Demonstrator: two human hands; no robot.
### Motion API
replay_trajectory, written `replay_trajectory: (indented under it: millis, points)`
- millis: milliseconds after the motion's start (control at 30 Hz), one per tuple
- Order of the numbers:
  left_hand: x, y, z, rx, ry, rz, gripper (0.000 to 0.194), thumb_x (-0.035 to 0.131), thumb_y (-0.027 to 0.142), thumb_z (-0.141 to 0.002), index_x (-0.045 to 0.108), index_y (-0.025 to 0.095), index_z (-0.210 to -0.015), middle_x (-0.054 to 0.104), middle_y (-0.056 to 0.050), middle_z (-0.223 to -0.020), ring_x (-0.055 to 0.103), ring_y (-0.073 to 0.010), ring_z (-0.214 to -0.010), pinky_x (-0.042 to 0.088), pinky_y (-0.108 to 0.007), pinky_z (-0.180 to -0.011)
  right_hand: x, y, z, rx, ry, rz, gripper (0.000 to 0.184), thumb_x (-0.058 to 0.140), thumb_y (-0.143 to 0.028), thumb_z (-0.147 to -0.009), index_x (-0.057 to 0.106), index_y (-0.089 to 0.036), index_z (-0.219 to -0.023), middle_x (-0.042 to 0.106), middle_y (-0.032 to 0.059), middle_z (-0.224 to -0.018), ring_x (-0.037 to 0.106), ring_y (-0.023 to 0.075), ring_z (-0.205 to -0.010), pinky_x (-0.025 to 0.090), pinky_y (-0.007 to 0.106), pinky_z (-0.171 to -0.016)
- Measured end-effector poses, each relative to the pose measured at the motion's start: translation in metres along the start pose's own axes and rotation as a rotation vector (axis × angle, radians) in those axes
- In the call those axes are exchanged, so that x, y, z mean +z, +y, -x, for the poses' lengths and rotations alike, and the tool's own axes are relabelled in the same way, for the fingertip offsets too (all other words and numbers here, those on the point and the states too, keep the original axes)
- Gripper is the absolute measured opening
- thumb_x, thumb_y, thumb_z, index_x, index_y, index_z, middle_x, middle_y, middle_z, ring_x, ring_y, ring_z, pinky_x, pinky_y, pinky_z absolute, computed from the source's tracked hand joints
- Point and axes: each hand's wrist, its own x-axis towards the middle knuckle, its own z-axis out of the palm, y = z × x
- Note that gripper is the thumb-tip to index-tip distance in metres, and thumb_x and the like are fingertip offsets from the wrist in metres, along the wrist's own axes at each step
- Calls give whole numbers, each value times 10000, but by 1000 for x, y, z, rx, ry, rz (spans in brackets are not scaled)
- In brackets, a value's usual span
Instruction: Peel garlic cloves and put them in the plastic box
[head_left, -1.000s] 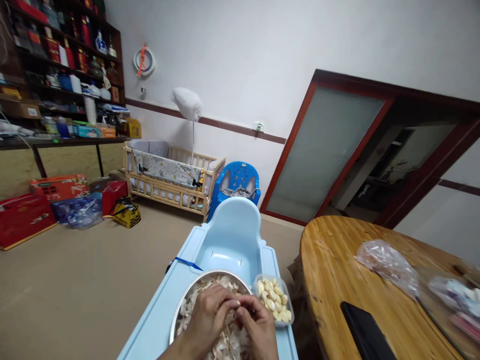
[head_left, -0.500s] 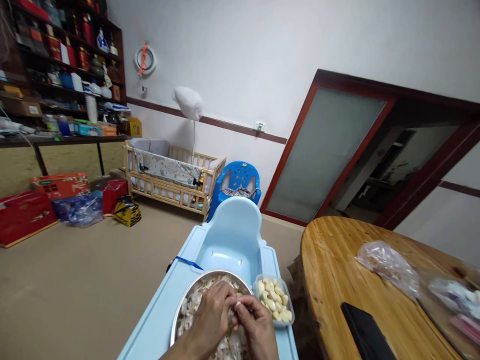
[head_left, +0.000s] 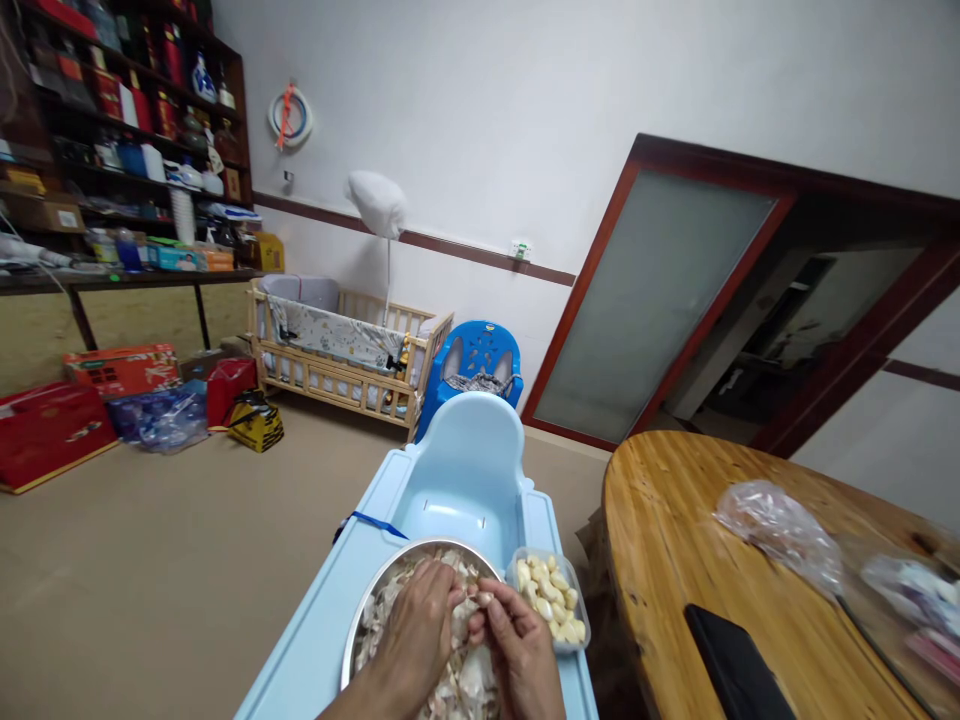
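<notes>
A garlic clove (head_left: 484, 598) is pinched in the fingertips of my right hand (head_left: 525, 650), above a round metal bowl (head_left: 352, 628). My left hand (head_left: 417, 618) has its fingers closed at the clove's left end; whether they grip the clove itself or a strip of its skin is too small to tell. Papery garlic skins (head_left: 476, 680) fill the bowl below both hands. Just right of my right hand, a clear plastic box (head_left: 583, 610) holds peeled garlic cloves (head_left: 551, 598). Bowl and box rest on a light-blue child's high chair (head_left: 300, 650).
To the right stands a wooden table (head_left: 660, 520) with a black phone (head_left: 735, 660) and a clear plastic bag (head_left: 780, 530). Beyond the high chair are a blue plastic chair (head_left: 476, 350) and a wooden crib (head_left: 337, 385). Red boxes (head_left: 52, 430) lie on the floor at left.
My hands have come slightly apart, my right hand shifting a little to the right. The clove between the fingertips shows more clearly now.
</notes>
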Motion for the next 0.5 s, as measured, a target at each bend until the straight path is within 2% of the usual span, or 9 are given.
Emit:
replay_trajectory:
  millis: [200, 333, 500]
  points:
    - [-1, -4, 2, 45, 3, -59, 242, 385, 49, -821, 504, 190, -665, 601, -53, -685, 583, -223, -665, 459, -328, -580, -7, -3, -4, -28, 83, 31, 324, 779, -368, -585, 723, -183, -846, 682, 19, -653, 589, 135, -584, 472, 242, -615]
    - [-5, -1, 1, 102, -12, -48, 198, 461, 44, -790, 532, 179, -664, 604, -55, -724, 579, -223, -693, 467, -328, -591, -12, 1, -6, -63, 53, 152, 302, 752, -376, -621, 728, -196, -863, 709, 44, -755, 615, 155, -631, 488, 270, -654]
    - [-3, 1, 1, 156, -3, 70, 224, 433, 17, -803, 586, 175, -760, 641, -50, -727, 586, -212, -697, 479, -332, -615, -14, 4, -7, -200, 31, 391, 245, 719, -368, -653, 745, -203, -832, 711, 81, -891, 627, 220, -813, 484, 313, -763]
